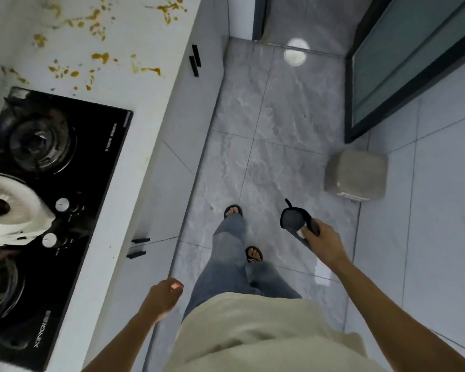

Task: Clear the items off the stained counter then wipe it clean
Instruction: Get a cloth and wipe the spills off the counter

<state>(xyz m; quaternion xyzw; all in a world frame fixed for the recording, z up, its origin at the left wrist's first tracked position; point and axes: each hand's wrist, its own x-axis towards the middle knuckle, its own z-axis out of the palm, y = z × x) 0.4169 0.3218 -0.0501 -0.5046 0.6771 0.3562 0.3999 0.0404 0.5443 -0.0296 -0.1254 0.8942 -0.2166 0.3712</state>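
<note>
While the stained worktop awaits wiping, a dark, apparently light and rigid scoop-like item is gripped by the right hand; the left hand hangs loosely curled, holding nothing.

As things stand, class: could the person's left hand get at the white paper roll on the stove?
Probably yes. The left hand hangs empty beside the counter edge, and the white paper roll sits on the stove on that same side, with nothing standing between them.
</note>
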